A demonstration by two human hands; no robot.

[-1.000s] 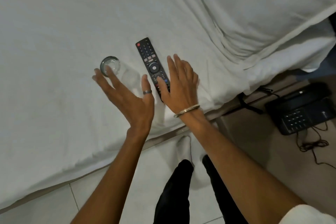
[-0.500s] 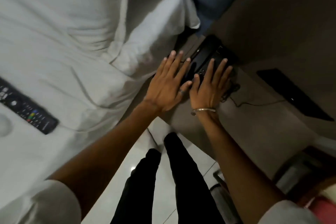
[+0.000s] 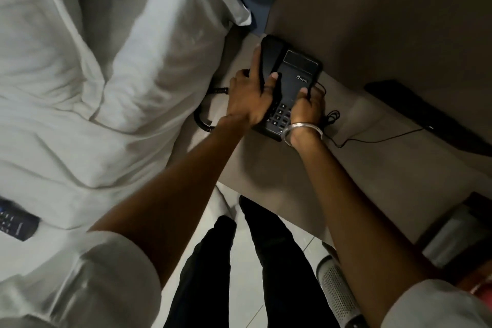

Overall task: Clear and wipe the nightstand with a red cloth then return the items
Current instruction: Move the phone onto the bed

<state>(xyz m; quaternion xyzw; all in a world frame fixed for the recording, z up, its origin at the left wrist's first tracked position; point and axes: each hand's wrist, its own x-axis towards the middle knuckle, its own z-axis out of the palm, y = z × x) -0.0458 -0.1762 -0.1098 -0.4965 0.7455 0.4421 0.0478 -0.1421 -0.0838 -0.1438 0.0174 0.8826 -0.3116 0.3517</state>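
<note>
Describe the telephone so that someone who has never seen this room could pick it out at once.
Start at the white pillow on the bed, then look right to the beige nightstand beside it. The telephone sits at the nightstand's back corner by the wall, gripped by the left hand and the right hand. It is the only black keypad set there, with a coiled cord trailing towards the bed.

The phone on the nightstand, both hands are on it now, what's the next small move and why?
Probably lift the phone straight up and carry it toward the bed. The left hand grips its handset side, the right hand its other edge, the remote already lies on the bed, and cords still trail across the nightstand.
</note>
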